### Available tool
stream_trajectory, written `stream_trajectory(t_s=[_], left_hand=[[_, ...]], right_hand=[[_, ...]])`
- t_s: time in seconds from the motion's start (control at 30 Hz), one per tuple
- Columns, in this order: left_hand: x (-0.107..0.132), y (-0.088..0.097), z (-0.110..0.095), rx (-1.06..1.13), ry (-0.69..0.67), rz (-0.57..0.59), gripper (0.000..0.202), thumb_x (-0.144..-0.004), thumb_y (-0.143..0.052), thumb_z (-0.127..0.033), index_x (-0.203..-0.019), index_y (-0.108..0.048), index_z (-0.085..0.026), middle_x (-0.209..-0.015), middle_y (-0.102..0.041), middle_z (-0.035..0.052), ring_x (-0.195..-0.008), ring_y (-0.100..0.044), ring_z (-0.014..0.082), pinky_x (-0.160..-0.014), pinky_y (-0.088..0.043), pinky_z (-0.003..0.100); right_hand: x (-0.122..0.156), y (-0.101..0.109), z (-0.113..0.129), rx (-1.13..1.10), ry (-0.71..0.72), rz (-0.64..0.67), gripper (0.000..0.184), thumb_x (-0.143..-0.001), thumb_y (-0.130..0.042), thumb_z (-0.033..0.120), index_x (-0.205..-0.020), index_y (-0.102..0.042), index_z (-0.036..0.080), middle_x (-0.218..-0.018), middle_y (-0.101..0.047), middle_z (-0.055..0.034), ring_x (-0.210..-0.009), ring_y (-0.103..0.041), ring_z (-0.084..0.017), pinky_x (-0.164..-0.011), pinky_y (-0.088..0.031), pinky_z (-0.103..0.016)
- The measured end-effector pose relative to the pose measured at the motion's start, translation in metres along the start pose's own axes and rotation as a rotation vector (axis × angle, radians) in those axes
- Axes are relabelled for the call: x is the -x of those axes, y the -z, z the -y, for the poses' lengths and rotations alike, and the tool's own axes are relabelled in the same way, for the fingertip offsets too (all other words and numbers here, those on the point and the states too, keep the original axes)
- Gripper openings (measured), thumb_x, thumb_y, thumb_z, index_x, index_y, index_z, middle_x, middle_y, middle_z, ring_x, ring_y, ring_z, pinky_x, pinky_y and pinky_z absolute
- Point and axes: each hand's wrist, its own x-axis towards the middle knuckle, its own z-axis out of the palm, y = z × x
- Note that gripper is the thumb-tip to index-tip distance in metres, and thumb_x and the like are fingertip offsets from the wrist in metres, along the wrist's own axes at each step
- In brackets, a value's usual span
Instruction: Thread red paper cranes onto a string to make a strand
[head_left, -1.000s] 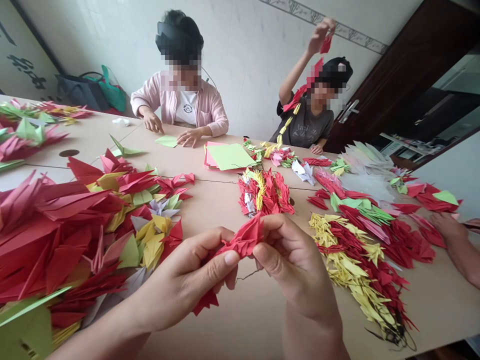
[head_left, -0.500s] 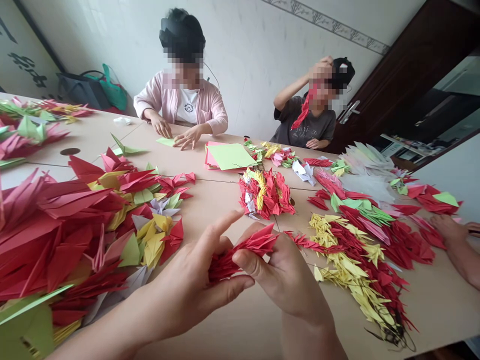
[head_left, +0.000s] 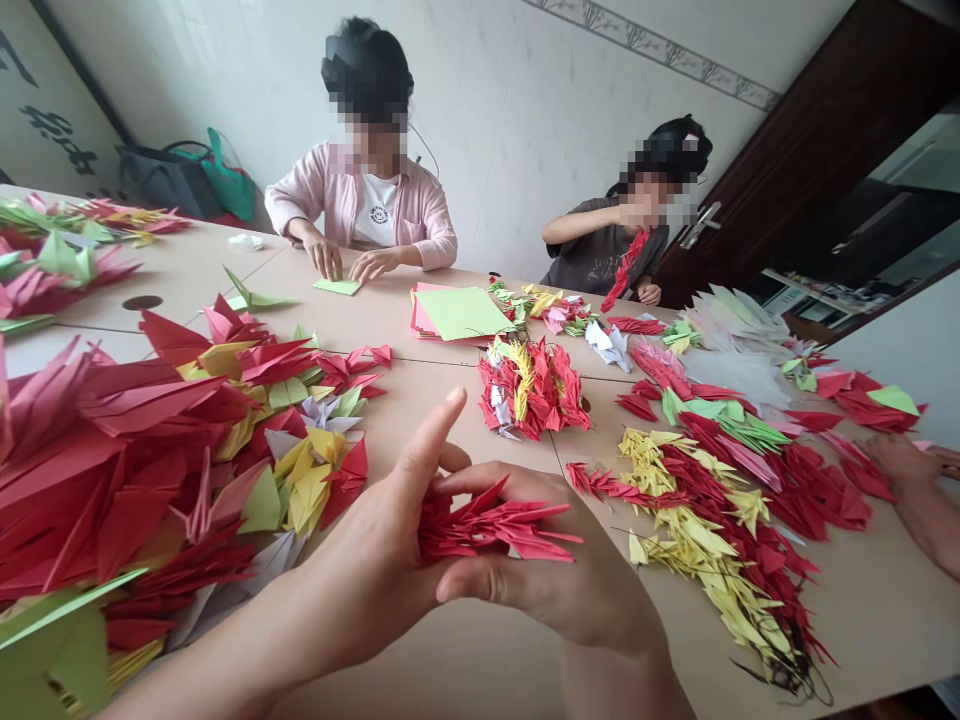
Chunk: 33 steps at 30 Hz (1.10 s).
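A bundle of red folded paper cranes lies between my two hands above the near part of the table. My left hand cups its left end, with one digit raised and the other fingers partly hidden behind the paper. Around the far and right sides curls my right hand, its thumb along the near edge of the bundle. The cranes' pointed tips fan out to the right. Left of my hands is a large heap of red paper cranes mixed with yellow, green and lilac ones.
Strung yellow cranes and red strings lie to the right, with dark thread ends. Beyond my hands sit a coiled crane string and a stack of green paper. Two people sit opposite; another person's hand rests at right.
The red bundle has turned and its tips have spread apart between my hands. My right thumb has moved down and left. The person at far right has lowered a red strand.
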Motion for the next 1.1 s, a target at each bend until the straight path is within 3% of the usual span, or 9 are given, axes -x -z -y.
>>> stream_trajectory(t_s=[0.2, 0.37, 0.4, 0.57, 0.67, 0.77, 0.87, 1.1], left_hand=[[-0.001, -0.001, 0.001, -0.029, 0.001, 0.028, 0.107, -0.079, -0.071, -0.012, -0.151, -0.001, -0.048, -0.126, -0.054, 0.0091, -0.081, -0.065, 0.0167, -0.067, -0.056, 0.026], [0.000, -0.005, -0.003, 0.019, 0.031, 0.007, 0.101, -0.081, -0.068, -0.013, -0.149, -0.005, -0.052, -0.129, -0.051, 0.0083, -0.070, -0.060, 0.0113, -0.058, -0.055, 0.023], [0.000, -0.004, -0.004, 0.036, 0.055, 0.008, 0.100, -0.082, -0.069, -0.015, -0.149, -0.005, -0.053, -0.132, -0.050, 0.0084, -0.071, -0.060, 0.0111, -0.058, -0.054, 0.023], [0.001, 0.006, -0.005, 0.122, 0.206, 0.113, 0.097, -0.083, -0.072, -0.027, -0.149, -0.005, -0.053, -0.145, -0.045, 0.0075, -0.096, -0.062, 0.0169, -0.073, -0.055, 0.024], [-0.001, 0.010, -0.005, 0.192, 0.255, 0.167, 0.077, -0.087, -0.067, -0.031, -0.147, -0.021, -0.049, -0.127, -0.058, 0.0030, -0.098, -0.060, 0.0153, -0.083, -0.053, 0.025], [-0.005, 0.012, -0.010, 0.317, 0.312, 0.204, 0.043, -0.092, -0.060, -0.034, -0.132, -0.046, -0.038, -0.097, -0.062, -0.0010, -0.081, -0.059, 0.0104, -0.069, -0.051, 0.018], [-0.008, 0.012, -0.015, 0.398, 0.360, 0.219, 0.015, -0.094, -0.057, -0.036, -0.107, -0.059, -0.028, -0.084, -0.059, -0.0026, -0.067, -0.055, 0.0067, -0.057, -0.046, 0.014], [-0.006, 0.013, -0.016, 0.236, 0.299, 0.141, 0.013, -0.095, -0.054, -0.037, -0.096, -0.061, -0.026, -0.080, -0.055, -0.0034, -0.064, -0.051, 0.0074, -0.056, -0.043, 0.016]], right_hand=[[-0.001, -0.003, 0.002, -0.035, -0.052, 0.014, 0.037, -0.074, -0.082, 0.027, -0.107, -0.068, 0.030, -0.103, -0.073, 0.0031, -0.089, -0.068, -0.016, -0.078, -0.053, -0.026], [0.000, -0.002, -0.001, 0.064, 0.021, -0.037, 0.005, -0.084, -0.073, 0.026, -0.085, -0.068, 0.024, -0.088, -0.073, 0.0026, -0.078, -0.067, -0.015, -0.070, -0.052, -0.027], [0.000, -0.002, -0.001, 0.088, 0.032, -0.060, 0.006, -0.085, -0.071, 0.027, -0.082, -0.068, 0.023, -0.083, -0.072, 0.0027, -0.074, -0.067, -0.014, -0.067, -0.052, -0.026], [0.001, 0.008, 0.004, 0.136, 0.099, -0.204, 0.012, -0.090, -0.065, 0.028, -0.079, -0.067, 0.022, -0.074, -0.066, 0.0019, -0.068, -0.062, -0.013, -0.062, -0.051, -0.025], [0.004, 0.016, 0.006, 0.126, 0.145, -0.318, 0.024, -0.088, -0.067, 0.029, -0.067, -0.060, 0.021, -0.059, -0.054, 0.0051, -0.054, -0.050, -0.009, -0.054, -0.044, -0.022], [0.007, 0.021, 0.006, 0.125, 0.178, -0.378, 0.032, -0.088, -0.068, 0.031, -0.061, -0.054, 0.020, -0.056, -0.048, 0.0055, -0.052, -0.045, -0.009, -0.052, -0.039, -0.023], [0.007, 0.023, 0.006, 0.127, 0.196, -0.365, 0.034, -0.089, -0.066, 0.031, -0.060, -0.051, 0.019, -0.056, -0.047, 0.0050, -0.053, -0.045, -0.009, -0.053, -0.038, -0.023], [0.012, 0.020, 0.010, 0.159, 0.209, -0.376, 0.030, -0.088, -0.067, 0.033, -0.065, -0.053, 0.020, -0.059, -0.047, 0.0046, -0.055, -0.045, -0.009, -0.053, -0.040, -0.023]])
